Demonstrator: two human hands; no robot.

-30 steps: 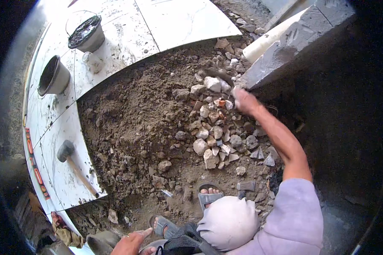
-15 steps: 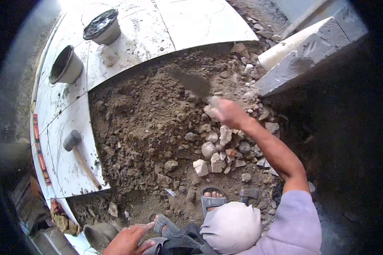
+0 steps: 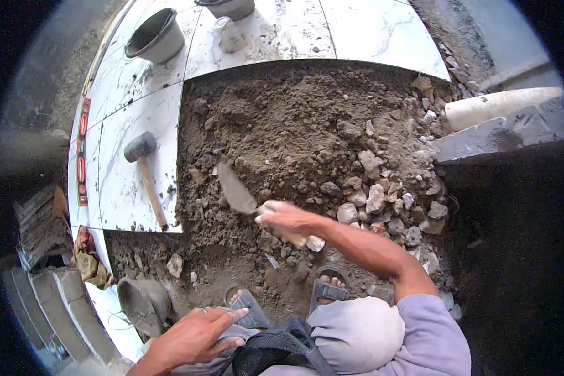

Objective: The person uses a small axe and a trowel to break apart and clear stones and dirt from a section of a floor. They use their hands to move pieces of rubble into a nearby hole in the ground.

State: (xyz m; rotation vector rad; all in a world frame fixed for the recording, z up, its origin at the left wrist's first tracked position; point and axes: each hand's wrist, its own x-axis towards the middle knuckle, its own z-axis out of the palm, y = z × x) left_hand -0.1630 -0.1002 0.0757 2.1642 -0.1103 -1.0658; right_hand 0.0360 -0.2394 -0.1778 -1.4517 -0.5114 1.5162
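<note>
My right hand (image 3: 283,216) grips the wooden handle of a trowel (image 3: 235,190). Its grey blade points up and left over the loose brown soil (image 3: 276,131). A cluster of broken stones (image 3: 375,199) lies right of that hand. Down at the lower left, my left hand (image 3: 197,338) rests on my left knee, fingers stretched out and holding nothing. Close beside it, a grey bucket (image 3: 145,306) leans tilted on the ground.
A rubber mallet (image 3: 145,178) and an orange-and-black spirit level (image 3: 82,160) lie on white tiles (image 3: 122,203) at left. Farther back stand a bucket (image 3: 156,39) and a second bucket (image 3: 230,7). A white pipe (image 3: 501,106) rests by a concrete block (image 3: 514,135) above a dark drop.
My right hand and the trowel have swung from the far right of the soil toward the near left. The view has shifted, and my left hand remains at the knee.
</note>
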